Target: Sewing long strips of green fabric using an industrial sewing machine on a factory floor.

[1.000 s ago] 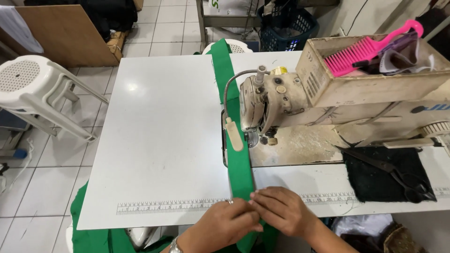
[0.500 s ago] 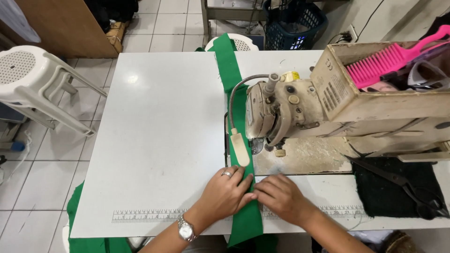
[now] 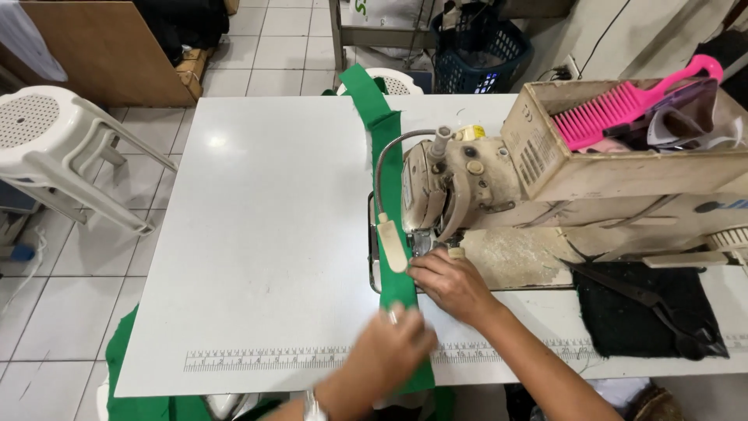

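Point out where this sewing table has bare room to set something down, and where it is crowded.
Free: the wide white table left of the green fabric strip, from the far edge to the printed ruler. Crowded: the sewing machine with both hands, left hand and right hand, at the strip; beyond, black cloth with scissors.

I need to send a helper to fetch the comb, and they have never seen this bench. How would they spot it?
Start at the cream sewing machine on the white table. On the machine's right end sits an open, worn box; the comb lies across its top. It is the only bright pink thing there, wide-toothed, handle pointing right.
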